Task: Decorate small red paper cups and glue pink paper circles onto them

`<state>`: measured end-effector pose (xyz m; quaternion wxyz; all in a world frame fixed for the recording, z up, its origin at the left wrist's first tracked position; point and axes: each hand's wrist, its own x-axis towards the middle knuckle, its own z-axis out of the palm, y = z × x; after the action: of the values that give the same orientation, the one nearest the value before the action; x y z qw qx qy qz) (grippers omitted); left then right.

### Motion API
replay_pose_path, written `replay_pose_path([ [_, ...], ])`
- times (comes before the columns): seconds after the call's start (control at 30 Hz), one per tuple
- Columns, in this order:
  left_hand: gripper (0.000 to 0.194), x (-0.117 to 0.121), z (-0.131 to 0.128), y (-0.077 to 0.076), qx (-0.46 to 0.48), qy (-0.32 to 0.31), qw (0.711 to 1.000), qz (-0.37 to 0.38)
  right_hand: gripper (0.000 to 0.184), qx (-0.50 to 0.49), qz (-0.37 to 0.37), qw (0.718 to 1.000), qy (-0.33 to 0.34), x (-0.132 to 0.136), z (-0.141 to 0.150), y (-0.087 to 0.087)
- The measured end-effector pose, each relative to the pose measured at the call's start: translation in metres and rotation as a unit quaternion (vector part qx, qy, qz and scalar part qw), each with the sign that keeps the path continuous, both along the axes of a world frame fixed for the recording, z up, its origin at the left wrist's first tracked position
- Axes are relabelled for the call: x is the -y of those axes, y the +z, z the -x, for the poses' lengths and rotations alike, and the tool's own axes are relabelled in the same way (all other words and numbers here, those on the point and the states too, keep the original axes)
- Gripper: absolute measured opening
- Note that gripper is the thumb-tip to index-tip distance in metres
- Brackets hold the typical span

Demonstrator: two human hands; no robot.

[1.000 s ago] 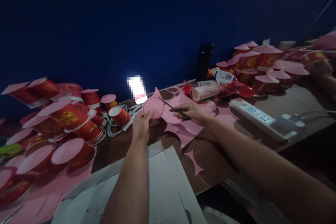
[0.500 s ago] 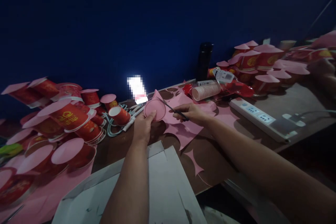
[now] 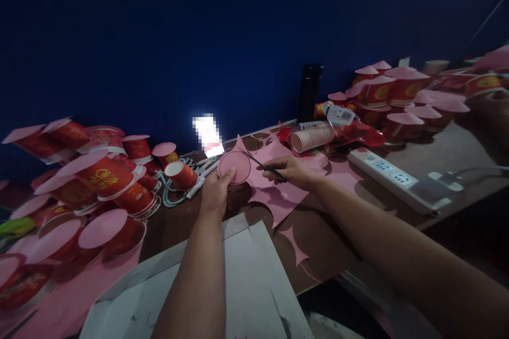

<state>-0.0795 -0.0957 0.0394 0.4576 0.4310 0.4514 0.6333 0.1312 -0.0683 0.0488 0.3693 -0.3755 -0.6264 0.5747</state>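
My left hand [image 3: 215, 193] pinches a pink paper sheet [image 3: 274, 185] at a round drawn disc [image 3: 235, 167], thumb on the disc's lower edge. My right hand [image 3: 289, 170] grips a pair of dark scissors [image 3: 262, 164], whose blades point left and touch the disc's right edge. The rest of the pink sheet hangs down onto the brown table [image 3: 318, 228] between both hands. A small pink offcut [image 3: 296, 246] lies on the table nearer to me.
Heaps of red paper cups with pink lids lie at the left [image 3: 99, 175] and back right [image 3: 397, 95]. A sleeve of stacked cups [image 3: 314, 137], a white power strip [image 3: 397, 180], a dark bottle [image 3: 309, 92], white cables [image 3: 175, 190] and a grey-white board [image 3: 246, 286] surround the work spot.
The disc and my left hand shifted slightly right and turned a little; the scissors stay at the disc's right edge. Nothing else moved.
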Motion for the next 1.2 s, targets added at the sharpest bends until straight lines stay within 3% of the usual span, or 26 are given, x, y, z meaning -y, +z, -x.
replay_pose_path([
  [0.9, 0.047, 0.0008, 0.0055, 0.0041, 0.009, 0.003, 0.999, 0.031, 0.049, 0.001, 0.003, 1.000, 0.007, 0.0004, -0.0009, 0.0048],
  [1.2, 0.054, 0.0004, 0.0071, 0.0048, 0.009, 0.005, 1.000, 0.020, 0.048, 0.004, -0.004, 1.000, 0.002, 0.0003, -0.0007, 0.0043],
])
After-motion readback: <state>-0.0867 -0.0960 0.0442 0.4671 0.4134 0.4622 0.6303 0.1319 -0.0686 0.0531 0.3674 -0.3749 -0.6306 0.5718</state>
